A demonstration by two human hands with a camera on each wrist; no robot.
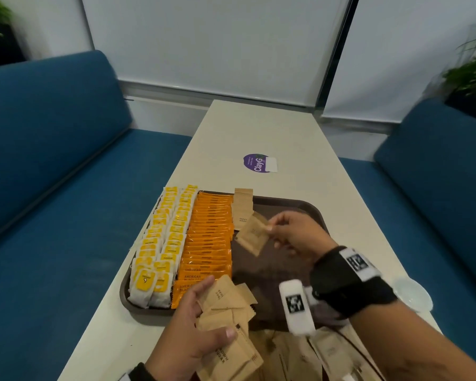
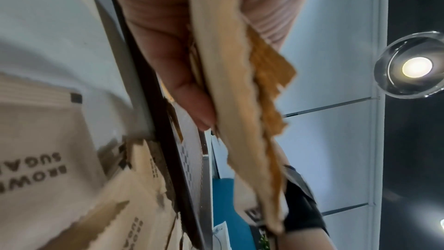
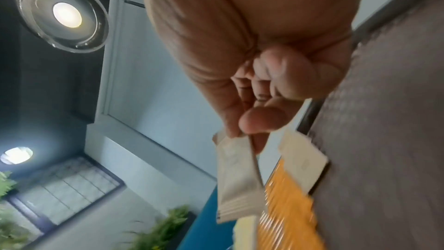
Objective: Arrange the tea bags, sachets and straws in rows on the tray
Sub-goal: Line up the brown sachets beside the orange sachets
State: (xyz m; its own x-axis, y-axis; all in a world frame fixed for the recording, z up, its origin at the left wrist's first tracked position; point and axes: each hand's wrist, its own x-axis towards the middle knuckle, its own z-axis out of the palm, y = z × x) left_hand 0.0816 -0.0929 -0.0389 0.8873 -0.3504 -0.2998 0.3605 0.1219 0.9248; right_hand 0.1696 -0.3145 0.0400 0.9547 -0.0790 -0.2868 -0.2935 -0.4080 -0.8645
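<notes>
At far left of the head view, blue sofa seating point(image 1: 52, 160) beside a pale table point(image 1: 259, 127). Left of centre on the brown tray point(image 1: 291, 202), two rows of white-and-yellow tea bags point(image 1: 160, 243) running from near edge to far edge, overlapped like shingles. Just right of those and touching them, one long row of orange sachets point(image 1: 208, 237), printed "AMERICAN BLACK" on the nearest ones. Lower centre, the left hand point(image 1: 187, 342) curled round a fanned bundle of brown sugar sachets point(image 1: 226, 325), thumb across the top, held above the tray's near edge; in the left wrist view the same bundle point(image 2: 230, 102) clamped edge-on between thumb and fingers. Upper centre of the tray, a short row of brown sachets point(image 1: 243, 207) started at the far rim, just right of the orange row. Slightly right of that, a single brown sachet point(image 1: 254, 233) tilted in the air over bare tray, pinched at one corner by the right hand point(image 1: 294, 235) between thumb and forefinger, remaining fingers curled under; the pinch confirmed in the right wrist view point(image 3: 259, 119), sachet hanging below the fingertips. Beyond the tray, a purple round sticker point(image 1: 254, 163) on the tabletop. Bottom right, more brown sachets point(image 1: 322, 353) heaped near the person, partly hidden behind the right forearm. Far right, a clear plastic lid point(image 1: 411, 295) on the table and a second blue seat point(image 1: 437, 166).
</notes>
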